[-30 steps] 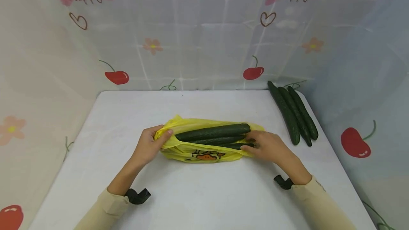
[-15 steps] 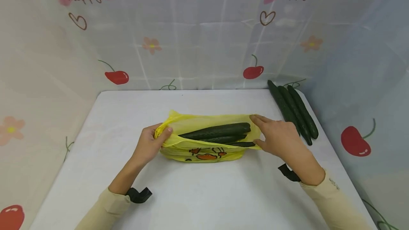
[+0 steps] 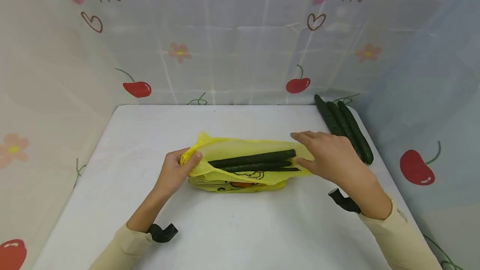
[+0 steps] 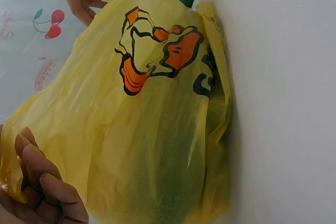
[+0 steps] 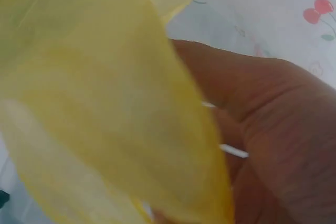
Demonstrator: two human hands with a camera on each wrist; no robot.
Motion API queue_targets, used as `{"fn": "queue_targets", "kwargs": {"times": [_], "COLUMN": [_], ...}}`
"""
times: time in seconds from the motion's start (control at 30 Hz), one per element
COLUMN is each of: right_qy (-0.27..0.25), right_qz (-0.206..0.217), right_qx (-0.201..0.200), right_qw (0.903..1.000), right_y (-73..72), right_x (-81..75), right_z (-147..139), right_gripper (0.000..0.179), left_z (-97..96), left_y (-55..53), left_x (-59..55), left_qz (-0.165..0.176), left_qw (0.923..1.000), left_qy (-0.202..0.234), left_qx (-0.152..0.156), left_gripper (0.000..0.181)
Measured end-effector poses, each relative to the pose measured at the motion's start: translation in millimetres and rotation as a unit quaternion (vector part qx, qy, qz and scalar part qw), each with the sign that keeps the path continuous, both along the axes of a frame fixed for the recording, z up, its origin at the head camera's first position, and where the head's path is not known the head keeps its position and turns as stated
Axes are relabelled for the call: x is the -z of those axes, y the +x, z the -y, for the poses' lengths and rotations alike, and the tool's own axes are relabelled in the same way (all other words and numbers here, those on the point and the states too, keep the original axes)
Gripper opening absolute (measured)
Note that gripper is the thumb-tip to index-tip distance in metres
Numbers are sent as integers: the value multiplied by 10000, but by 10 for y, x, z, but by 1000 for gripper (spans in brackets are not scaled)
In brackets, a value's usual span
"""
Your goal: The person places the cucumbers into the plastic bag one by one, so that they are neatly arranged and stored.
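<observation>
A yellow plastic bag (image 3: 225,183) with a printed cartoon duck lies on its side on the table, its mouth spread. Inside, three dark green cucumbers (image 3: 258,159) show lengthwise. My left hand (image 3: 178,169) grips the gathered plastic at the bag's left end, thumb on top; the left wrist view shows those fingers (image 4: 39,166) curled at the plastic. At the bag's right end is my right hand (image 3: 330,153), thumb and fingers spread apart at the mouth. In the right wrist view its thumb (image 5: 220,72) passes partly behind the blurred yellow plastic.
Three more cucumbers (image 3: 346,128) lie side by side at the back right corner of the white table (image 3: 240,228), partly behind my right hand. Printed curtains (image 3: 240,53) stand along the back and both sides.
My right hand has lifted from inside the bag's right end, moving right and up with fingers spreading. The bag's mouth has widened and its near edge has risen. The left hand keeps its grip.
</observation>
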State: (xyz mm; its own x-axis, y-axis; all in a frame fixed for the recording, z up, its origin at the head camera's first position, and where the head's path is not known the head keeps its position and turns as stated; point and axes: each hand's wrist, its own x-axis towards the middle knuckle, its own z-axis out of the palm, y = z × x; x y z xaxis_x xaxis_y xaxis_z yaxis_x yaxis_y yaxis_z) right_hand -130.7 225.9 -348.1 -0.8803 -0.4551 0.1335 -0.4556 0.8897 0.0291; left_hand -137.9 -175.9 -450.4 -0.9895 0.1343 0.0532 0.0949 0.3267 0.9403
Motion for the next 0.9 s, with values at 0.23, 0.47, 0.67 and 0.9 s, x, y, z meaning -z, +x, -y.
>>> {"fn": "queue_targets", "kwargs": {"times": [0.23, 0.47, 0.67, 0.9], "right_qy": [-1470, -2655, -2515, -1817], "right_qz": [-574, -208, 345, 469], "right_qx": [51, 924, 2115, 2832], "right_qw": [9875, 9594, 9438, 9405], "right_y": [-28, -277, -456, -582], "right_x": [104, 359, 818, 1338], "right_z": [-309, -839, -1228, -1473], "right_gripper": [44, 28, 50, 65], "left_z": [-43, -41, 3, 77], "left_y": [148, 315, 329, 113], "left_x": [-19, -112, -351, -761], "left_qz": [-133, -451, -1095, -1650], "left_qw": [9999, 9988, 9818, 9670], "left_qy": [39, -98, -1529, -1925], "left_qx": [6, 140, -276, -259], "left_gripper": [31, 37, 27, 55]}}
